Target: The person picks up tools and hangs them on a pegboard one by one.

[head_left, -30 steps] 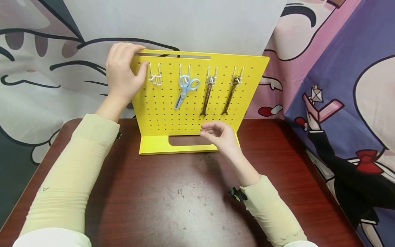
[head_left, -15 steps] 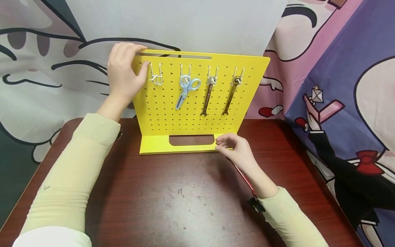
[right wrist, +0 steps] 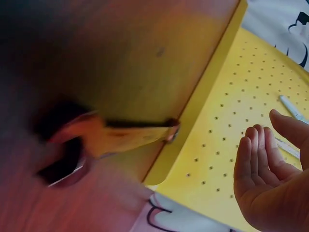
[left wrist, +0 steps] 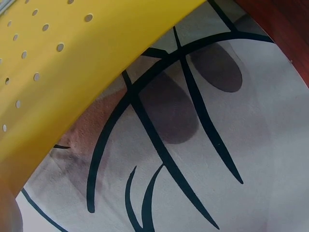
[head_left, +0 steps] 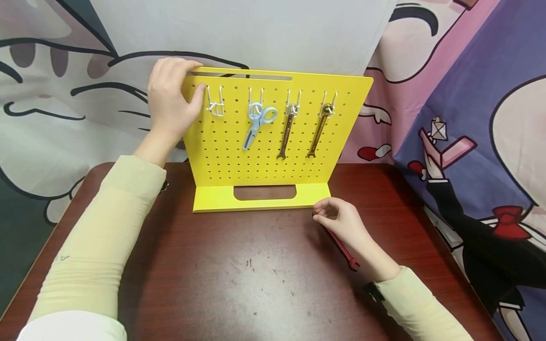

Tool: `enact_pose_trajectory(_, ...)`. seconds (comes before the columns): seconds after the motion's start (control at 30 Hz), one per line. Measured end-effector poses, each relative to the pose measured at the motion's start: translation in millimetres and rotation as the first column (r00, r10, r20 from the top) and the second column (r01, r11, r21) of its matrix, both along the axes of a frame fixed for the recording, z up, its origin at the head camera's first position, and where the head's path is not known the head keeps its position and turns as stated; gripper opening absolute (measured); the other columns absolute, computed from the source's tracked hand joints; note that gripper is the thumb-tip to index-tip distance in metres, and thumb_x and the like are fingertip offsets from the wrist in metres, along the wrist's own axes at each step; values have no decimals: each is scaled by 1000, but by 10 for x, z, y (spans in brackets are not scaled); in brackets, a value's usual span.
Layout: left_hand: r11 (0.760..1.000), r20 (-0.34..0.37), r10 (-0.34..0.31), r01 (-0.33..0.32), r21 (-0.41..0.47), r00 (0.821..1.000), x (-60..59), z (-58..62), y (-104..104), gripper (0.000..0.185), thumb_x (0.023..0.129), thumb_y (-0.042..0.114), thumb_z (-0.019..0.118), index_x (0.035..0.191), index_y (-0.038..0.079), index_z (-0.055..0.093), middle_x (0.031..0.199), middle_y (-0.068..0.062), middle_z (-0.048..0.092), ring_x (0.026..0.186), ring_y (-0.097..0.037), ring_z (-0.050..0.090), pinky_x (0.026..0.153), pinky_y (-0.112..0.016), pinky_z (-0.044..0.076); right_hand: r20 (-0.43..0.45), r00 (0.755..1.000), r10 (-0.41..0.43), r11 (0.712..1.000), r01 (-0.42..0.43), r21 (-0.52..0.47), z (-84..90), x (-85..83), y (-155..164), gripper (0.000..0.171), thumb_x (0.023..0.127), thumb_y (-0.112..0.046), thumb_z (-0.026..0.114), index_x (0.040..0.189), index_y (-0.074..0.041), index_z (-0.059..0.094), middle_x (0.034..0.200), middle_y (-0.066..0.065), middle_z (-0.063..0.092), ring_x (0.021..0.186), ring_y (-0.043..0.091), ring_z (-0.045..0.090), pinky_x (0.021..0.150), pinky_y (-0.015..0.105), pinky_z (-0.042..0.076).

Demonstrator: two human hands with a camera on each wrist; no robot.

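A yellow pegboard [head_left: 222, 156] stands upright on a dark red table [head_left: 239, 284]. My left hand [head_left: 192, 80] grips its top left corner, fingers over the top edge and thumb on the front. On its hooks hang blue scissors [head_left: 256, 123] and two metal wrenches [head_left: 286, 132] [head_left: 319, 132]; the leftmost hook [head_left: 215, 106] is bare. My right hand [head_left: 322, 213] hovers low, right of the board's base, fingers loosely curled over the far end of a red wrench [head_left: 341, 246] lying on the table. In the right wrist view the fingers [right wrist: 256, 159] hold nothing and the red wrench [right wrist: 96, 140] lies apart from them.
A printed cartoon cloth [head_left: 469, 118] hangs behind and to the right of the table. The pegboard's base [head_left: 213, 196] has a slot cut in it. The left wrist view shows only the board's edge [left wrist: 72, 72] and the cloth [left wrist: 203, 159].
My right hand dropped from in front of the pegboard and moved right, down to the table; the red wrench now shows under it. The left hand has kept its grip.
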State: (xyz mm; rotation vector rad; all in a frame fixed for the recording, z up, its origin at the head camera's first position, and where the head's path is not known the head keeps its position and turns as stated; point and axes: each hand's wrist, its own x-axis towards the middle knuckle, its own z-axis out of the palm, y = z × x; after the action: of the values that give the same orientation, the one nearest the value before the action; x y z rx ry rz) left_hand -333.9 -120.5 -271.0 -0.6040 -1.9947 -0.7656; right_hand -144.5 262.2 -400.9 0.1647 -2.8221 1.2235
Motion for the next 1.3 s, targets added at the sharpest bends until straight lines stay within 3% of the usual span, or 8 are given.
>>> enact_pose_trajectory(0.23,1000,3,3,-3,-1,1000,0,-4,-2,34,103,18,61,130,-1,69,125,-21,71,126,-40,58,119,-42,40,-9,1000,-2,997,2,71,-102,44,152,17,86,0,83,102,-2,77,91,9,78,82,12,73,78,20,61)
enact_pose_trajectory(0.5,1000,3,3,-3,-5,1000,5,5,8,34,103,18,61,130,-1,69,125,-22,71,125,-40,58,118,-42,41,12,1000,-19,990,17,137,-236,97,310,17,85,-2,84,100,-6,78,87,3,78,80,11,71,77,23,58)
enact_pose_trajectory(0.9,1000,4,3,-3,-6,1000,-1,5,3,34,102,18,62,130,0,69,125,-21,71,126,-40,58,119,-42,41,72,997,-19,992,10,127,-367,122,476,19,84,-1,84,102,-2,77,90,8,77,78,8,70,72,19,57)
enact_pose_trajectory(1.3,1000,6,6,-6,-8,1000,3,4,1,34,103,18,62,130,-1,68,124,-22,71,126,-39,58,119,-42,41,165,986,17,992,-37,119,-433,91,546,22,86,-2,83,106,2,75,94,11,77,85,17,72,74,19,58)
